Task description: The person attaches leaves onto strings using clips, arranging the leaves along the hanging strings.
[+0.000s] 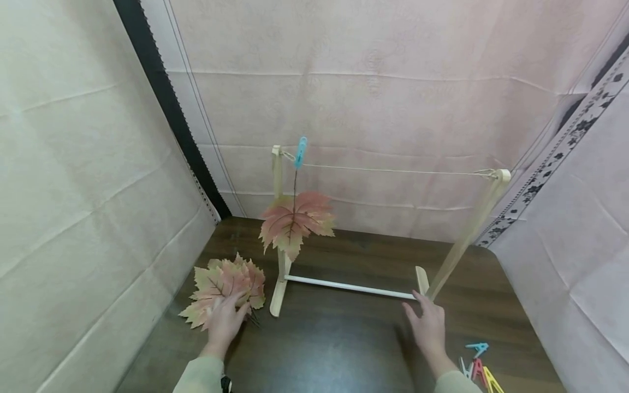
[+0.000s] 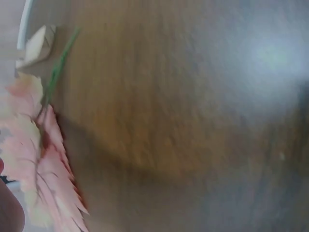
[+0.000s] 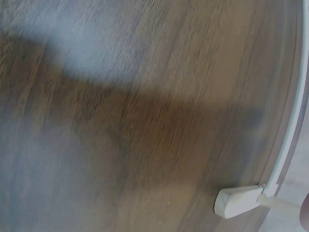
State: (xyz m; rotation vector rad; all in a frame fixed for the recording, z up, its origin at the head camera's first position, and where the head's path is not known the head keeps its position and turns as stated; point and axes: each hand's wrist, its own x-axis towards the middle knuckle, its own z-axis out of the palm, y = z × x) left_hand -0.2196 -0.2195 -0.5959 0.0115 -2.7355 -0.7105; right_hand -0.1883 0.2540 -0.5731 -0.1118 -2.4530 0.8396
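My left hand point(image 1: 225, 323) is at a pile of artificial maple leaves point(image 1: 213, 284) on the left of the table, its fingers over the pink and yellow leaves near their stems. In the left wrist view, the leaves point(image 2: 46, 169) and a green stem point(image 2: 59, 63) appear along the left side. My right hand point(image 1: 428, 327), thumb and fingers spread with nothing between them, is by the right foot of a wooden stand point(image 1: 467, 234). Between the stand's posts runs a cord point(image 1: 383, 170), where a blue clothespin point(image 1: 301, 152) holds one maple leaf point(image 1: 297, 221) by its stem.
A white bar point(image 1: 349, 286) joins the stand's two feet low over the dark wooden table point(image 1: 314, 338). Several clothespins lie at the front right, among them a blue one point(image 1: 478, 348), a red one point(image 1: 478, 369) and a yellow one point(image 1: 491, 380). Pale cloth walls point(image 1: 383, 109) surround the table.
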